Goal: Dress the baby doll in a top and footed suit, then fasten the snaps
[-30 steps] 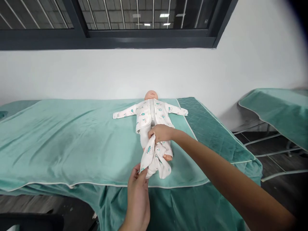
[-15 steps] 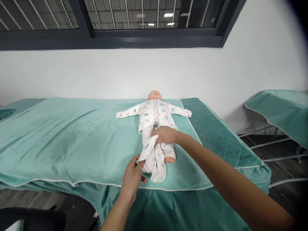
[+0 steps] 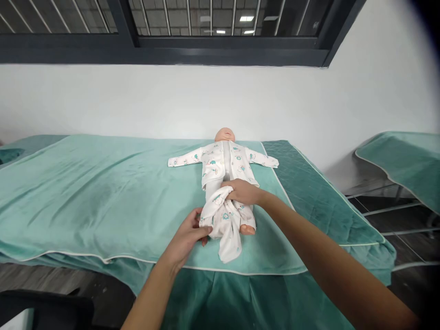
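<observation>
A baby doll (image 3: 225, 134) lies on its back, its head toward the wall. It wears a white printed jacket (image 3: 213, 160) with both sleeves spread out. White printed pants (image 3: 225, 217) are bunched around its legs, and one foot (image 3: 247, 229) sticks out at the right. My right hand (image 3: 242, 191) is closed on the upper part of the pants, over the thighs. Beside the lower left of the pants, my left hand (image 3: 192, 231) touches the cloth with thumb and fingers apart. The other foot is hidden by the cloth.
A light green sheet (image 3: 103, 197) covers the bed, with a darker quilted cover (image 3: 309, 197) at the right. Behind stand a white wall and a barred window. Another bed (image 3: 405, 156) is at the far right, a black chair (image 3: 44, 311) at the lower left.
My left hand has let go of the pants' edge and opened beside the cloth. The raised fold of cloth now lies bunched around the leg. The view has shifted slightly.
</observation>
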`<state>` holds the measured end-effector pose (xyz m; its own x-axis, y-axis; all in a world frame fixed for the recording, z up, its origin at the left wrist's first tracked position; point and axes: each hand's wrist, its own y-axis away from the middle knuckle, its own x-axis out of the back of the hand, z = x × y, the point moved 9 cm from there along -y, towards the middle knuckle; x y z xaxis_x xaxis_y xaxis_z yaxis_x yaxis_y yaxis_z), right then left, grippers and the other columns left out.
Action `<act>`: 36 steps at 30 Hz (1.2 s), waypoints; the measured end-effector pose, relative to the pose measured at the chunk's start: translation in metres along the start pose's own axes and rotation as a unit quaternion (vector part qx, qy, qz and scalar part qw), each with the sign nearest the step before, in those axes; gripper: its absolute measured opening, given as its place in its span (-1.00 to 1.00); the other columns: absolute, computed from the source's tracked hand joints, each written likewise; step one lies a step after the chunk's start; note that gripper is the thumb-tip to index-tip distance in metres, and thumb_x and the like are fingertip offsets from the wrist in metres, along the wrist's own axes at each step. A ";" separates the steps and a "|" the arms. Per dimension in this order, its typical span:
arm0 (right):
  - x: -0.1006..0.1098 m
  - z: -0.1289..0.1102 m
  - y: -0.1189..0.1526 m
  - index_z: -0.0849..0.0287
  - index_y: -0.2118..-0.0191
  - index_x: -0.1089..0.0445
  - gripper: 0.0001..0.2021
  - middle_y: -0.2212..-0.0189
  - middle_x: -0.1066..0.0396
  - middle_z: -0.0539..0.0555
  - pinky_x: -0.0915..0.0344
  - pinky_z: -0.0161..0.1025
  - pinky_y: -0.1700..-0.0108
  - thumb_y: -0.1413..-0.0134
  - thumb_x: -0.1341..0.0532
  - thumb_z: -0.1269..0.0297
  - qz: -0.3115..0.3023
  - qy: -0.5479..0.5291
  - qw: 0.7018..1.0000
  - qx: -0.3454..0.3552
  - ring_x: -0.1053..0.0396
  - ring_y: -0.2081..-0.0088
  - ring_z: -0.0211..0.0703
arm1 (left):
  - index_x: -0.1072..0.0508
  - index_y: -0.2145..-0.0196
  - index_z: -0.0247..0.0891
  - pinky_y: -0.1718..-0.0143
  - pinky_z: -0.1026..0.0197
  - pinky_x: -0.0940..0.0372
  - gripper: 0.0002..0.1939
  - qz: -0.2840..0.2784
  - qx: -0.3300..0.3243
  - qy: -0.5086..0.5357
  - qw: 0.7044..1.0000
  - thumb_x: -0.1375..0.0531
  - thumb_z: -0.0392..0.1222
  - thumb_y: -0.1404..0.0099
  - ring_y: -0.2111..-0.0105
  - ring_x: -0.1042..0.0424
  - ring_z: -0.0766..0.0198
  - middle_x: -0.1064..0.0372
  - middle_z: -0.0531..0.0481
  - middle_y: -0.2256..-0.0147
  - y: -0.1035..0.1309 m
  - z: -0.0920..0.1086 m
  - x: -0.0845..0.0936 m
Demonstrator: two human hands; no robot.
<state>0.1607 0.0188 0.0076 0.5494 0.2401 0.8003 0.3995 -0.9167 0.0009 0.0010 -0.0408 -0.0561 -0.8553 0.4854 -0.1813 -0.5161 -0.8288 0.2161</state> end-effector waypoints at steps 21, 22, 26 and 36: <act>0.013 0.019 -0.012 0.15 0.22 -0.40 -0.82 0.33 -0.53 0.08 -0.25 -0.23 0.21 -0.23 -0.09 0.21 0.087 -0.006 0.991 -0.104 -0.44 0.24 -0.05 | -0.41 0.21 -0.21 0.17 0.20 -0.25 -0.84 0.277 -0.257 -0.309 0.873 -0.09 -0.24 -0.25 0.22 -0.41 0.21 -0.48 -0.02 0.22 -0.079 0.066 0.048; 0.013 0.017 -0.011 0.14 0.18 -0.40 -0.80 0.28 -0.53 0.07 -0.25 -0.23 0.20 -0.22 -0.13 0.16 0.077 -0.015 0.992 -0.096 -0.45 0.21 -0.05 | -0.40 0.21 -0.21 0.18 0.20 -0.25 -0.84 0.278 -0.254 -0.313 0.872 -0.09 -0.23 -0.26 0.23 -0.41 0.21 -0.48 -0.02 0.23 -0.078 0.064 0.049; 0.006 0.003 -0.004 0.07 -0.01 -0.40 -0.52 0.02 -0.48 0.04 -0.26 -0.19 0.07 0.02 -0.36 -0.01 0.000 -0.052 0.998 -0.026 -0.42 0.03 0.00 | -0.38 0.17 -0.21 0.22 0.19 -0.23 -0.83 0.278 -0.249 -0.351 0.859 -0.07 -0.27 -0.28 0.25 -0.41 0.17 -0.47 -0.05 0.23 -0.080 0.060 0.049; 0.009 0.009 -0.008 0.11 0.22 -0.46 -0.87 0.18 -0.55 0.03 -0.27 -0.22 0.15 -0.09 -0.23 0.26 0.051 -0.020 0.997 -0.057 -0.47 0.13 -0.04 | -0.33 0.12 -0.20 0.28 0.15 -0.18 -0.77 0.281 -0.234 -0.397 0.842 0.09 -0.20 -0.43 0.27 -0.42 0.09 -0.45 -0.11 0.27 -0.090 0.065 0.049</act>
<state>0.1689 0.0312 0.0095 0.6123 0.1548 0.7753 0.2560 -0.9666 -0.0091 0.0022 0.0753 -0.0222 -0.8155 -0.1400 0.5615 -0.1047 -0.9186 -0.3811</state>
